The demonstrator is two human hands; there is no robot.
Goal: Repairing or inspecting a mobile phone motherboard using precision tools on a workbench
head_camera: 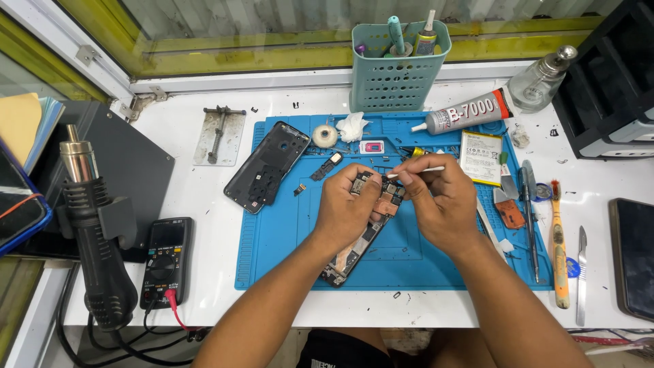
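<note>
An opened phone [357, 245] with its circuit boards bare lies slanted on the blue work mat [272, 232]. My left hand [344, 208] grips the phone's upper end and steadies it. My right hand [439, 194] pinches a thin white stick-like tool [419, 171] and holds its tip over the copper-coloured part at the phone's top [388, 201]. The phone's black back cover [267, 167] lies apart at the mat's upper left. A phone battery [481, 157] lies at the mat's upper right.
A hot-air gun [95, 232] in its stand and a multimeter [165, 262] stand at left. A teal tool basket [398, 68], a glue tube [466, 112] and a glass bottle [541, 78] are at the back. Screwdrivers, a brush [558, 245] and a blade [581, 272] lie at right, beside a dark phone [633, 255].
</note>
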